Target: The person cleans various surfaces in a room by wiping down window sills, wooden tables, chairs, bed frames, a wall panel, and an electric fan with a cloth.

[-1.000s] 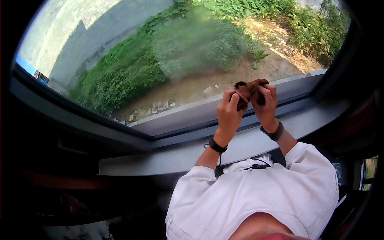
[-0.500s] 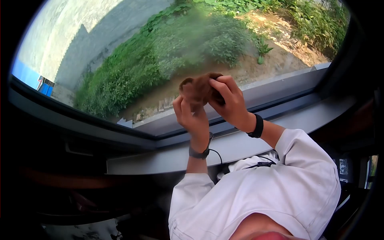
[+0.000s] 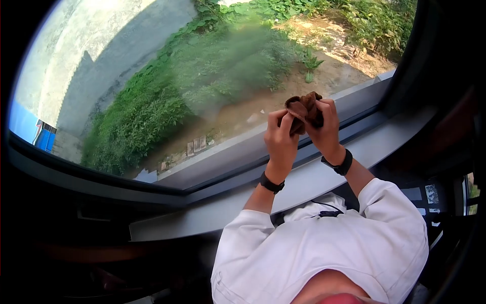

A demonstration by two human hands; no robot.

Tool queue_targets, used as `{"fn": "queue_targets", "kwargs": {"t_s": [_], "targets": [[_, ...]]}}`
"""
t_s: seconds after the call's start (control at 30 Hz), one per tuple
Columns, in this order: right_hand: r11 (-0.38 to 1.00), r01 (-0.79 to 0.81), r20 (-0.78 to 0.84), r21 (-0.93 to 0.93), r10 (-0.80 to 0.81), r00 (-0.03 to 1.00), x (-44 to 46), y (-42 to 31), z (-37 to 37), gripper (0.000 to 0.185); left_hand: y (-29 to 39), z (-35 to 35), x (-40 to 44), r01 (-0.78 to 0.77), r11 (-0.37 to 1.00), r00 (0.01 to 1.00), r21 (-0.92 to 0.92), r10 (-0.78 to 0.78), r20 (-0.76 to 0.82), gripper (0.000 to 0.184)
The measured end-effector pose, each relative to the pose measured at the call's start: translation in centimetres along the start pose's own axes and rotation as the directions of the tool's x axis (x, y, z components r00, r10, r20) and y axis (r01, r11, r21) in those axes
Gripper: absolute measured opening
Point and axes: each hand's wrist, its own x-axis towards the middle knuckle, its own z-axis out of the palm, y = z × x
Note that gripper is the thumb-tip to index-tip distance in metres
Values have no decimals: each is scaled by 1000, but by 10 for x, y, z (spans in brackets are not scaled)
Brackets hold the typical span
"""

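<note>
A crumpled brown cloth (image 3: 302,107) is bunched up between my two hands, raised in front of the window. My left hand (image 3: 281,138) grips its left side, with the fingers curled into the folds. On the opposite side my right hand (image 3: 325,127) is closed around the cloth, its thumb partly hidden by the fabric. A black band circles each wrist. Just beyond the hands is the window pane (image 3: 228,76), which looks hazy in the middle.
A pale window sill (image 3: 202,223) runs between my body and the dark window frame (image 3: 167,195). Through the glass appear green plants (image 3: 136,111), bare soil and a grey wall (image 3: 116,50). The room on both sides is dark.
Both hands have moved right with the cloth, and the cloth is bunched more tightly. My view has shifted slightly, so the outdoor scene sits further left.
</note>
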Motion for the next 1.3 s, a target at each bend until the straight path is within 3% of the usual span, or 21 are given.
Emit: {"fn": "queue_targets", "kwargs": {"t_s": [0.27, 0.47, 0.57, 0.73, 0.9, 1.07, 1.3], "targets": [[996, -50, 136, 73, 39, 990, -59, 8, 25, 47, -26, -17, -58, 47, 972, 999, 228, -50, 8, 38], [975, 9, 151, 220, -43, 988, -40, -19, 47, 50, -9, -55, -37, 21, 925, 988, 379, 39, -151, 38], [967, -5, 145, 253, -33, 989, -13, -38, 49, 51, 2, -66, -12, 26, 939, 973, 342, 55, -225, 44], [940, 122, -29, 320, -119, 993, 61, -72, 42, 51, 36, -80, 57, -113, 914, 915, 389, 249, -319, 53], [935, 267, -134, 235, -241, 961, 125, -91, 29, 53, 57, -88, 119, -259, 865, 821, 429, 431, -374, 38], [933, 310, -99, 184, -296, 950, 119, -74, 25, 54, 53, -82, 102, -154, 890, 884, 428, 318, -343, 30], [942, 211, 8, 261, -220, 975, 60, -45, 37, 51, 17, -64, 35, 19, 924, 944, 382, 109, -311, 36]]}}
